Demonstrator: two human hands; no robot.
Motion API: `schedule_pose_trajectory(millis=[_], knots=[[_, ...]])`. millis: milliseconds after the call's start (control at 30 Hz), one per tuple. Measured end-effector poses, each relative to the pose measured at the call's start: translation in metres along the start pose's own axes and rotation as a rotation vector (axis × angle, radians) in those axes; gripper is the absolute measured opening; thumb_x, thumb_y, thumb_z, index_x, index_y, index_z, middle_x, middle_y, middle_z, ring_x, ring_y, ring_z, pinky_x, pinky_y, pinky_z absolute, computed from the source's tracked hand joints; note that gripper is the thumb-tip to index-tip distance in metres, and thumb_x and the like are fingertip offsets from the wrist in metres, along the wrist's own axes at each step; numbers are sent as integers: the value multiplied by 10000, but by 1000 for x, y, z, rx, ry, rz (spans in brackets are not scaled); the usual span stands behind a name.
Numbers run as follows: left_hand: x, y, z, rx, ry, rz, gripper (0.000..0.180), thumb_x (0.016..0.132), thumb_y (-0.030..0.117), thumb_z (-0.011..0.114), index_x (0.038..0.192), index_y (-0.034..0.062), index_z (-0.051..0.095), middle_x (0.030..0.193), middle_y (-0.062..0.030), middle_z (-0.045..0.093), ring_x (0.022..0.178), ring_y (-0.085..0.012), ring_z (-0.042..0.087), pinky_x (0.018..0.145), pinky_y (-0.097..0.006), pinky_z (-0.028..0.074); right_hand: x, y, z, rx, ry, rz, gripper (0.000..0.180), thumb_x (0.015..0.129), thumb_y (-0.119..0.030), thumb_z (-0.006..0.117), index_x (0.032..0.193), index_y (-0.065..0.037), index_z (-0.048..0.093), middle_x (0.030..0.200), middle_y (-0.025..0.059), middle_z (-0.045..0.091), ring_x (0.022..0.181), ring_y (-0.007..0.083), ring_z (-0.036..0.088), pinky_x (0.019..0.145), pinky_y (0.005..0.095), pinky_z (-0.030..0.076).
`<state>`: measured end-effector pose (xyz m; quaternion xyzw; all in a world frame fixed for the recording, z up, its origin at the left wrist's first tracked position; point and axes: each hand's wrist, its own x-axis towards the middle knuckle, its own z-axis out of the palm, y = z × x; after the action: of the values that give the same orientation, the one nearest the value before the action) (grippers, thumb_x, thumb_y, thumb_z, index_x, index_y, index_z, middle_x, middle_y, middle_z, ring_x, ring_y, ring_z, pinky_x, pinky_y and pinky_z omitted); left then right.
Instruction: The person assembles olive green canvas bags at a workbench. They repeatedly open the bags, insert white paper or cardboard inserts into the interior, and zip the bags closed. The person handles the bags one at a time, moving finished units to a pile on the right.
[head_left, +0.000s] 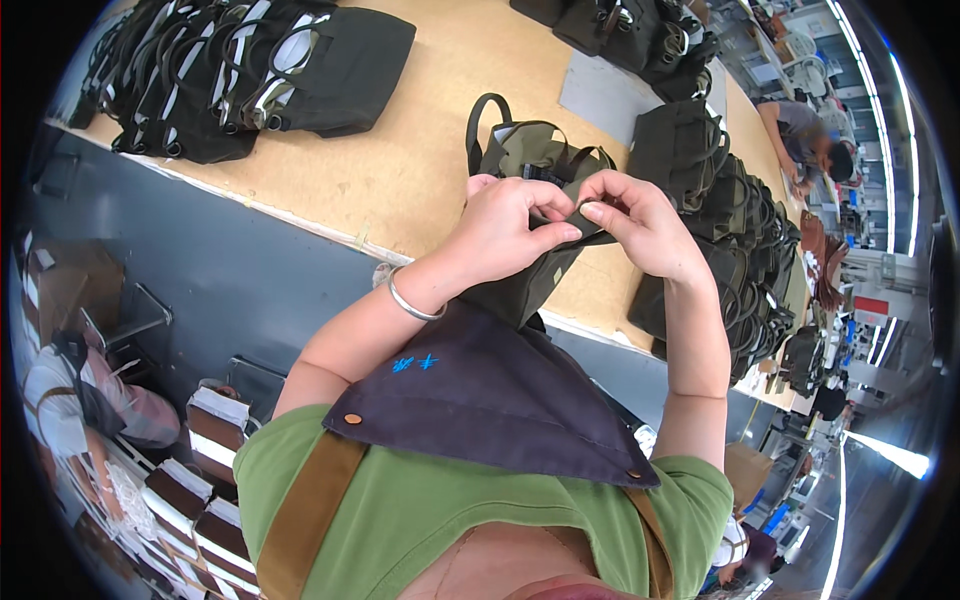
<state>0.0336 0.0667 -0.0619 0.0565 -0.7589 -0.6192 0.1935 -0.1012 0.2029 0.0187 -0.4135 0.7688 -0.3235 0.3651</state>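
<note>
A dark olive handbag (520, 285) stands at the near edge of the table, its mouth spread and its paler olive lining (527, 143) showing. One looped handle (478, 125) rises on its far left side. My left hand (505, 228) pinches the bag's upper rim between thumb and fingers. Close beside it, my right hand (645, 225) is closed on the same rim, with a small dark bit of its edge at the fingertips. What exactly lies between the fingers is too small to make out. Both hands cover much of the bag's right side.
Piled dark handbags (350, 70) lie at the table's far left, and more handbags (715, 200) line its right side. A grey sheet (605, 95) rests on the tan tabletop (400, 190). One person (805, 135) bends over work at the far right; another person (75, 400) is at lower left.
</note>
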Motion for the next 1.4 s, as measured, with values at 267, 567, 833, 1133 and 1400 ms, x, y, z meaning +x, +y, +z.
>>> schedule_pose_trajectory(millis=[267, 567, 833, 1133, 1400], knots=[[-2, 0, -2, -19, -58, 7, 150, 786, 103, 760, 843, -4, 671, 729, -48, 684, 700, -101, 653, 674, -251, 502, 0, 3, 4, 50, 7, -23, 75, 911, -61, 607, 947, 4, 607, 781, -18, 558, 734, 56, 448, 657, 235, 408], [4, -7, -18, -163, -259, -90, 102, 898, 48, 611, 916, -23, 683, 773, -17, 658, 739, -65, 565, 693, -247, 474, -1, 2, 2, 95, -35, 6, 74, 919, -72, 612, 956, -7, 613, 787, -41, 545, 733, 38, 437, 657, 215, 395], [0, -4, -14, -92, -176, -43, 72, 862, 47, 632, 871, -10, 675, 769, -36, 678, 727, -93, 609, 672, -251, 473, -2, -1, 4, 73, -46, 13, 76, 918, -76, 614, 955, -10, 610, 762, -50, 528, 716, 38, 428, 639, 218, 389], [-9, -6, -9, -34, -65, 105, 67, 834, 92, 676, 823, 29, 657, 704, -25, 635, 638, -114, 580, 649, -268, 408, 0, 2, 6, -47, 3, 8, 106, 895, -93, 635, 938, 0, 607, 700, -11, 509, 665, 63, 422, 605, 246, 389], [-14, -1, -8, 143, -17, 96, 120, 834, 136, 712, 802, 34, 658, 718, -15, 652, 661, -105, 601, 661, -261, 411, -1, -7, 10, -93, 18, 20, 91, 892, -82, 638, 941, -8, 618, 702, -17, 523, 663, 66, 433, 604, 250, 392]])
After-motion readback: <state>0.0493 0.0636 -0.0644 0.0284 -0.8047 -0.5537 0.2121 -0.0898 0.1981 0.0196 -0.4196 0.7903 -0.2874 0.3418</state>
